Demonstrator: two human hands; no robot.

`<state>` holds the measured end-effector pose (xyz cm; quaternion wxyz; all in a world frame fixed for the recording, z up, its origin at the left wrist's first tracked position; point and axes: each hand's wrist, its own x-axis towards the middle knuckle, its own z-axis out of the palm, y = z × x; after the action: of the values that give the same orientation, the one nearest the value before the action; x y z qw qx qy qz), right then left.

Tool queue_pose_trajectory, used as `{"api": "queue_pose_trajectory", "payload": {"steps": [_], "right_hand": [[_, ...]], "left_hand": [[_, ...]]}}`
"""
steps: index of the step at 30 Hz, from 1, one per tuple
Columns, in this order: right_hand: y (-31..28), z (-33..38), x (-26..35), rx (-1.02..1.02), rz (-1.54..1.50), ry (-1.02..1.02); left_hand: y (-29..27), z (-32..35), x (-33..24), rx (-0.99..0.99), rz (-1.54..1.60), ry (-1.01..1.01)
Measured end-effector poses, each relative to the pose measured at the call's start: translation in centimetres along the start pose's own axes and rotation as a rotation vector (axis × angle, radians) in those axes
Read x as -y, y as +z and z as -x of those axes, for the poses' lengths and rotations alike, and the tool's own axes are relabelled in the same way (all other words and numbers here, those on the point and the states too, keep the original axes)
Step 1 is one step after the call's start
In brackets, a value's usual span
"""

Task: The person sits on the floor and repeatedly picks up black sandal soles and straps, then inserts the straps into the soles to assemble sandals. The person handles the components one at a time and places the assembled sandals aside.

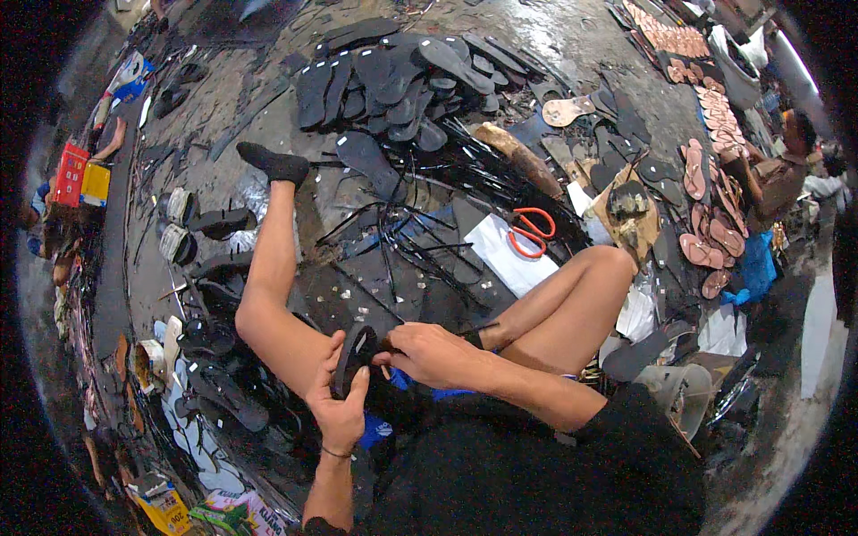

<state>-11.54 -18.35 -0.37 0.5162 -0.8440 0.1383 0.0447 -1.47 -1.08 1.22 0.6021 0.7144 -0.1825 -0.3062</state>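
Observation:
My left hand (pixel 338 413) is wrapped round a small black sandal (pixel 354 359), thumb on one side and fingers on the other, above my lap. Close against the sandal's right side, my right hand (pixel 431 354) is closed with bent fingers. A thin black strip (pixel 368 293) runs up to its knuckles from the floor and seems to be pinched there; the fingertips are partly hidden. Between my bent legs lies a loose tangle of black strips (pixel 393 228). Scissors with orange handles (pixel 533 234) rest on a white sheet (pixel 496 253) beyond my right hand.
Black soles (pixel 384 80) are heaped ahead, with a single sole (pixel 371 163) nearer. A curved wooden block (pixel 518 156) lies to their right. Pink sandals (pixel 702 241) line the right side near another person (pixel 786 174). Black footwear (pixel 223 397) and a yellow box (pixel 161 507) are at left.

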Motion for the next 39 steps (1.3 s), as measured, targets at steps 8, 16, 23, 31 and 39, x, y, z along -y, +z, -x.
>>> {"api": "queue_pose_trajectory", "payload": {"steps": [8, 16, 23, 31, 39], "right_hand": [[-2.0, 0.1, -0.1, -0.31, 0.141, 0.005], [-1.1, -1.7, -2.9, -0.662, 0.399, -0.041], [-0.8, 1.4, -1.6, -0.405, -0.212, 0.143], [-2.0, 0.3, 1.8, -0.503, -0.519, 0.019], [-1.3, 0.3, 2.0, -0.66, -0.246, 0.058]], "left_hand": [[1.8, -1.0, 2.4, 0.039, -0.229, -0.002], [2.7, -0.2, 5.1, -0.018, -0.288, -0.122], [2.9, -2.8, 0.0, -0.097, 0.18, -0.008], [4.9, -1.9, -1.5, -0.089, -0.048, 0.193], [4.8, -1.5, -1.2, -0.089, -0.072, 0.211]]}}
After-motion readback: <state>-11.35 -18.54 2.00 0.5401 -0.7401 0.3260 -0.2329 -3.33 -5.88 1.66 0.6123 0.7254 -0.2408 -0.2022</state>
